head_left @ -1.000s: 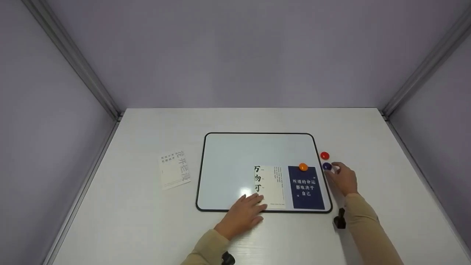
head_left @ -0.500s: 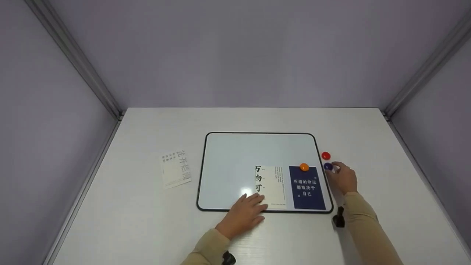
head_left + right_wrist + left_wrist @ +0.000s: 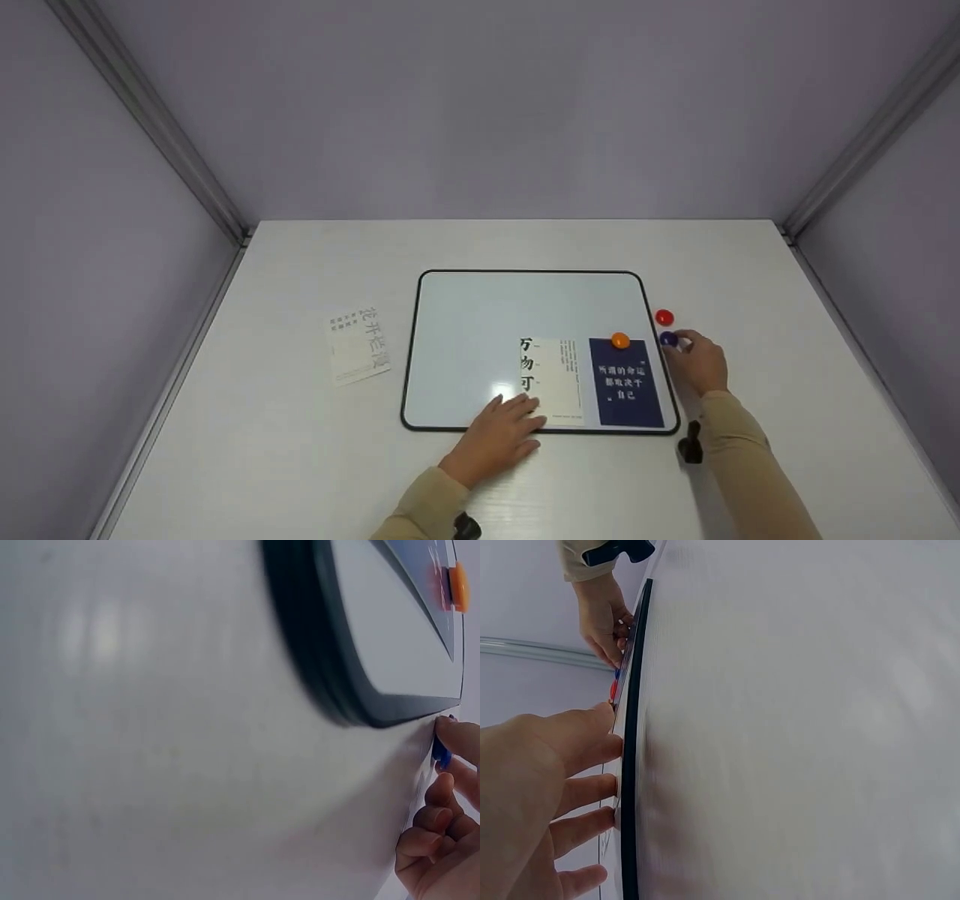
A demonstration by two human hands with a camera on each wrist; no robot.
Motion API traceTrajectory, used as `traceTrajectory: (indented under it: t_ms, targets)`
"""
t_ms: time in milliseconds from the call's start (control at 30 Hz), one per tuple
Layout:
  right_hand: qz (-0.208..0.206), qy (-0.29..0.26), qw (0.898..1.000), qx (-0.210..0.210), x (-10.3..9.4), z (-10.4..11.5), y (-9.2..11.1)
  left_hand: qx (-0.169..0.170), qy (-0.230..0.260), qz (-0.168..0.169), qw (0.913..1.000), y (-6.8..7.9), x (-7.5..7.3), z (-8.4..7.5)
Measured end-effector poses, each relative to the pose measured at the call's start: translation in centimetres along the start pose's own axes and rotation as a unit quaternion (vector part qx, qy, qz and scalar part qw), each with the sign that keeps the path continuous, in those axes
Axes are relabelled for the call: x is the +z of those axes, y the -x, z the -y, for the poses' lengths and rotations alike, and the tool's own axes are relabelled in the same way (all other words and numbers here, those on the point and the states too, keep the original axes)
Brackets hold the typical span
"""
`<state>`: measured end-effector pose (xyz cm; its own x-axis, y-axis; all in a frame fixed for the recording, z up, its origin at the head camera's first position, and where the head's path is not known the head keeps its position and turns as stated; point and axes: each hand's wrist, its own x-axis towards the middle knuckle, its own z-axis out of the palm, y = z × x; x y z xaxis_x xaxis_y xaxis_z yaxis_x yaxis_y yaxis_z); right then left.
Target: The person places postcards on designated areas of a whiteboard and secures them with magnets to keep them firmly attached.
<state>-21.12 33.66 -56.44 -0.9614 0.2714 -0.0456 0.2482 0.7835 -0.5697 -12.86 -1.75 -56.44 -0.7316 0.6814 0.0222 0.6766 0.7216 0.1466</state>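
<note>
My right hand [image 3: 699,364] pinches a round dark blue magnet [image 3: 668,340] between thumb and forefinger, just off the right side of the black-framed whiteboard [image 3: 472,322]. In the right wrist view the blue magnet [image 3: 441,751] shows between the fingertips, low by the board's corner. With fingers extended, my left hand [image 3: 495,442] rests on the board's near edge and covers the lower left of a cream card [image 3: 559,375] with printed characters. A navy card [image 3: 626,401] lies to its right, with an orange magnet [image 3: 620,340] on its top edge.
Just beyond the blue magnet lies a red magnet [image 3: 664,318] on the white table [image 3: 300,450]. Another pale printed card [image 3: 358,349] lies left of the board, slightly turned. A black device [image 3: 691,446] is at the right wrist. Grey walls enclose the table's back and sides.
</note>
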Motion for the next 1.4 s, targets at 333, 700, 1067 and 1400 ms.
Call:
traceTrajectory:
  t_ms: [333, 700, 1067, 1400]
  targets:
    - [-0.007, 0.004, 1.000, -0.009, -0.3, 0.1, 0.2, 0.008, -0.015, -0.011, 0.9998, 0.0, 0.2, 0.0]
    - [-0.006, -0.001, 1.000, -0.015, -0.6, 0.9, 0.3, 0.009, -0.017, -0.016, 0.9997, -0.1, 0.1, -0.1]
    - [-0.009, -0.008, 0.999, -0.045, -0.8, 1.7, 0.4, 0.011, -0.011, -0.025, 0.9996, 0.0, 0.1, -0.1]
    - [-0.022, -0.013, 0.997, -0.076, -0.6, 2.2, 0.5, -0.003, 0.007, -0.012, 0.9999, -0.1, 0.1, -0.2]
